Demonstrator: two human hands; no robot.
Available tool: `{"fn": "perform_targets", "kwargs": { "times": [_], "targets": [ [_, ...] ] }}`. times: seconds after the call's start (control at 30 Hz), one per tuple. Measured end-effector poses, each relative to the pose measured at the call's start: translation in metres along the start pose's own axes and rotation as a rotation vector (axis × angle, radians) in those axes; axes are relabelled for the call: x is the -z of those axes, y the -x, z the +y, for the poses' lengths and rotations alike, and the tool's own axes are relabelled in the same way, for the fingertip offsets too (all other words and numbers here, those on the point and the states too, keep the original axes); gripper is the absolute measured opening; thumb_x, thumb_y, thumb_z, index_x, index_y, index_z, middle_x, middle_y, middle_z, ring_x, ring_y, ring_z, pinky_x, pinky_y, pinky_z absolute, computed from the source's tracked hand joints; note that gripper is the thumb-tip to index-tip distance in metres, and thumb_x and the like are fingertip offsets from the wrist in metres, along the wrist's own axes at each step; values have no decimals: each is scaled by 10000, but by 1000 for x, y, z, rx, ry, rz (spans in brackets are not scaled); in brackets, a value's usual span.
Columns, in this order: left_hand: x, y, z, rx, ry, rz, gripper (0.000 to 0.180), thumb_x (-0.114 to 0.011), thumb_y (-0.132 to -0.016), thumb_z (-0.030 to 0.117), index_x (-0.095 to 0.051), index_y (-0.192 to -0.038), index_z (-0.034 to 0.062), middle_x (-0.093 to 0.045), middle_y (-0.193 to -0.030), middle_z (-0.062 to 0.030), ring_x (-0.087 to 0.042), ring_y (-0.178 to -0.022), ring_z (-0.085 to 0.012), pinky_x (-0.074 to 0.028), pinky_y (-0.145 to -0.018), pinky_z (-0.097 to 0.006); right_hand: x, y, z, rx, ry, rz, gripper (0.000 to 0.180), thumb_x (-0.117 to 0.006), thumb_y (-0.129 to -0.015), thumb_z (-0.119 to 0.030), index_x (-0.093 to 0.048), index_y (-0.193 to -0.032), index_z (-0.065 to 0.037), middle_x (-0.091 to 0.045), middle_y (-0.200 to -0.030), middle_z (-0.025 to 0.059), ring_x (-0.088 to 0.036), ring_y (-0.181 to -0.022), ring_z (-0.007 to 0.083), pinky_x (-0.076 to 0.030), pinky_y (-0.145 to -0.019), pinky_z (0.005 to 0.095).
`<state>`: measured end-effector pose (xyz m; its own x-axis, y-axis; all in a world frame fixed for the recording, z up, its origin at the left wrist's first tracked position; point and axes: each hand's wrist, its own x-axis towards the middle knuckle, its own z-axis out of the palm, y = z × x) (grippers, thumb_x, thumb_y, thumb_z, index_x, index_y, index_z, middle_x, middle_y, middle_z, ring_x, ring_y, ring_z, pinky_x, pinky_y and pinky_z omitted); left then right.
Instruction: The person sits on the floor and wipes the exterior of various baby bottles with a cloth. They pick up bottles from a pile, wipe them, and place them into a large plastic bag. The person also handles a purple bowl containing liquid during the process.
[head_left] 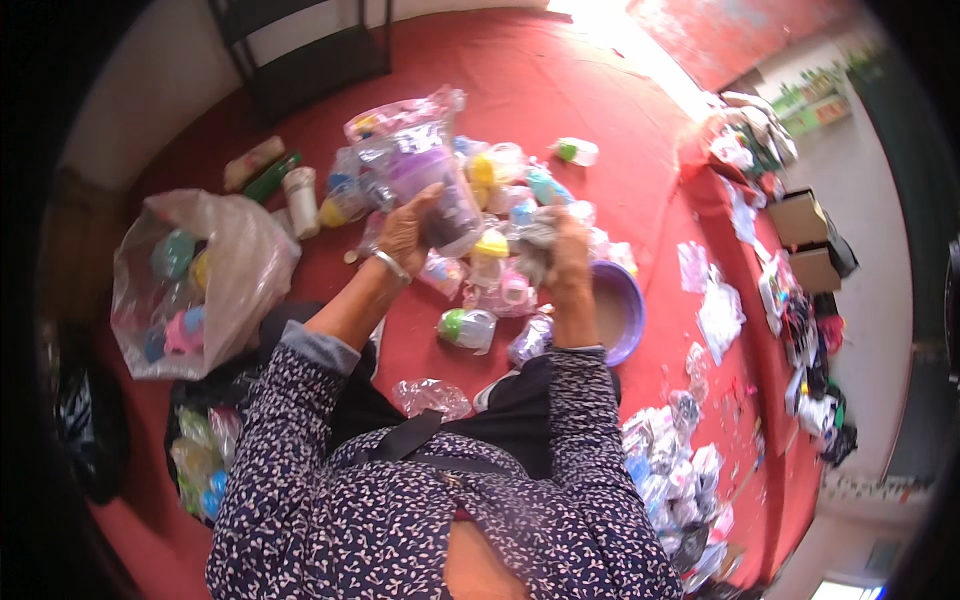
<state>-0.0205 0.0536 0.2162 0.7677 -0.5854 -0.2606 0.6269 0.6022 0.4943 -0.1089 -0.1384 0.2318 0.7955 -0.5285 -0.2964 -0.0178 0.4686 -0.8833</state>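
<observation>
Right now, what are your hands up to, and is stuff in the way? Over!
Left hand holding purple container. Right hand gripping gray cloth. Small bottles crowded around both, purple basin beside right forearm.

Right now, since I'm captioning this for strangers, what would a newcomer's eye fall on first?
Probably the large purple-topped container in the left grip, near the centre, by a heap of small bottles on bright red floor covering. Next, the purple basin beside the right forearm, then the bulging clear bag at the left.
</observation>
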Motion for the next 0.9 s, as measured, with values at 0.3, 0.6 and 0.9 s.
{"fn": "perform_targets", "kwargs": {
  "times": [0.3, 0.6, 0.9],
  "targets": [
    [-4, 12, -11, 79, -96, 14, 263, -683, -714, 183, -552, -918, 81, -583, -770, -15, -590, -659, -152, -516, -604, -302, -48, 25, 9, 587, 583, -425, 275, -528, -823, -18, -535, -1097, -43, -575, -1028, 89, -536, -950, 168, -434, -817, 274],
    [2, 10, 8, 252, 186, -349, 697, -639, -725, 354, -371, -1247, -21, -482, -1207, -176, -502, -1093, -316, -410, -932, -485, 0, 3, -13, -53, -504, -369, 294, -416, -923, -197, -475, -1161, -35, -551, -1122, 109, -526, -1050, 253, -424, -897, 430],
    [-15, 20, 6, 258, 231, -285, 495, -616, -731, 289, -483, -1139, 42, -589, -1003, -123, -603, -893, -267, -483, -838, -473, -26, 17, -13, 232, 96, -268, 265, -410, -929, -138, -509, -1143, -17, -563, -1069, 82, -543, -972, 152, -432, -876, 285]
  ]
}}
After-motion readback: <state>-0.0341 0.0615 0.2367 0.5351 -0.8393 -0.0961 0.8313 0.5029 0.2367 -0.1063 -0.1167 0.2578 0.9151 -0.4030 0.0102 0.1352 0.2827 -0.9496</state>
